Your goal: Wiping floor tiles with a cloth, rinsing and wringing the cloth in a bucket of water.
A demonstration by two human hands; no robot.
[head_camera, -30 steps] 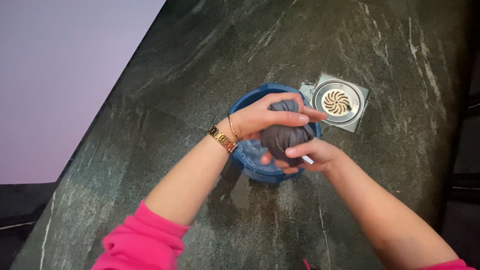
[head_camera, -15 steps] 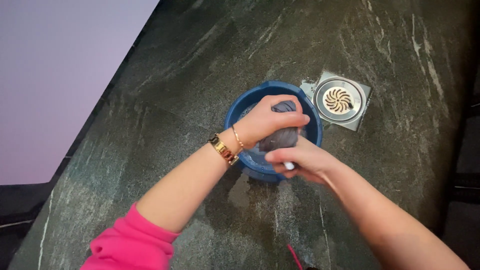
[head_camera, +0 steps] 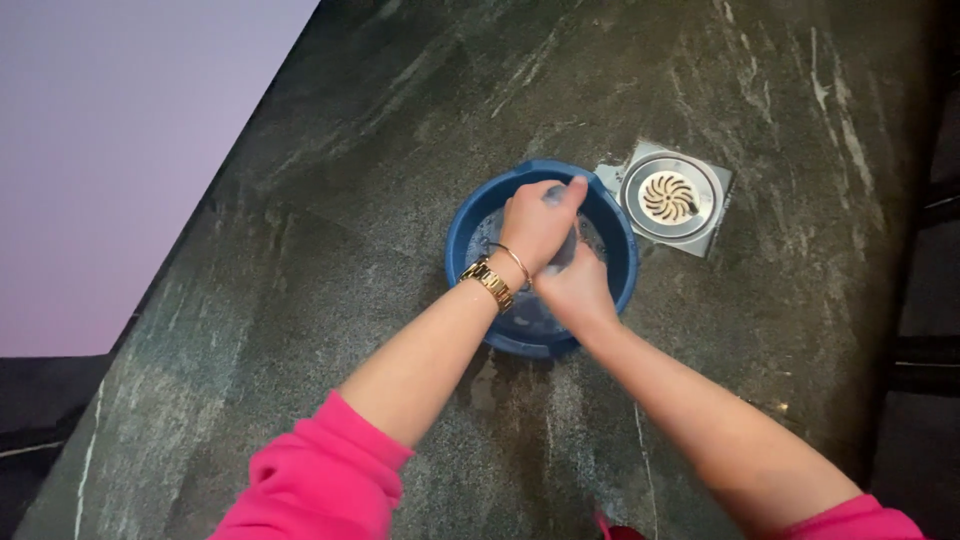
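A round blue basin (head_camera: 462, 225) with soapy water stands on a dark stone floor. Both my hands are down inside it. My left hand (head_camera: 533, 222), with a gold watch and a thin bangle at the wrist, is closed over a grey cloth (head_camera: 566, 247), of which only a small strip shows between the hands. My right hand (head_camera: 573, 286) presses against the same cloth from the near side, fingers hidden under the left hand. Pink sleeves are pushed up both forearms.
A square metal floor drain (head_camera: 668, 197) with a round swirl grate lies just right of the basin, touching its rim. A pale lilac wall (head_camera: 120, 150) runs along the left. Wet patches darken the floor in front of the basin.
The hands held the bunched grey cloth above the basin a second ago. They have since pushed it down into the water, and the cloth is now mostly covered by the hands.
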